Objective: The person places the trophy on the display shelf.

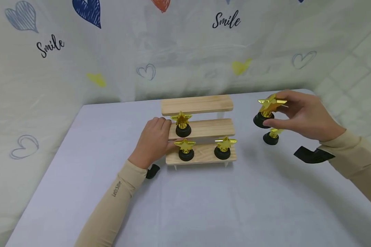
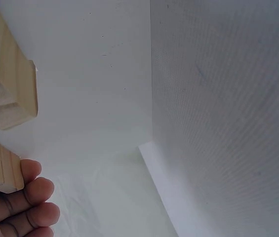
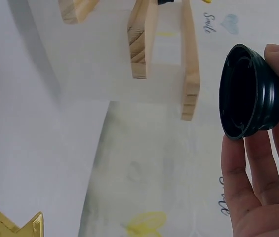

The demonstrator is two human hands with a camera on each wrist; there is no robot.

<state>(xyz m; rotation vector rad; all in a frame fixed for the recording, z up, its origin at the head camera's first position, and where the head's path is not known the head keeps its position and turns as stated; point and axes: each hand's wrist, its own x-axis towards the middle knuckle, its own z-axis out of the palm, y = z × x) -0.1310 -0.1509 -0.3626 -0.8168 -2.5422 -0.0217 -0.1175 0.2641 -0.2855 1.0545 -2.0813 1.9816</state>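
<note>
A tiered wooden shelf (image 1: pixel 210 129) with three steps stands on the table. My left hand (image 1: pixel 153 139) grips the left end of its middle step; in the left wrist view the fingertips (image 2: pixel 43 190) curl round the board's end (image 2: pixel 3 165). One gold star trophy (image 1: pixel 183 125) with a black base sits on the middle step. Two more, a left trophy (image 1: pixel 186 150) and a right trophy (image 1: pixel 224 148), are on the lowest step. To the right of the shelf, my right hand (image 1: pixel 303 115) holds a star trophy (image 1: pixel 266 111) above the table, its hollow black base (image 3: pixel 253 94) facing the shelf.
Another star trophy (image 1: pixel 271 137) stands on the white-covered table (image 1: pixel 198 206), just below the held one. A printed cloth backdrop (image 1: pixel 185 44) hangs behind the table's far edge. Black straps (image 1: pixel 313 155) show at both wrists.
</note>
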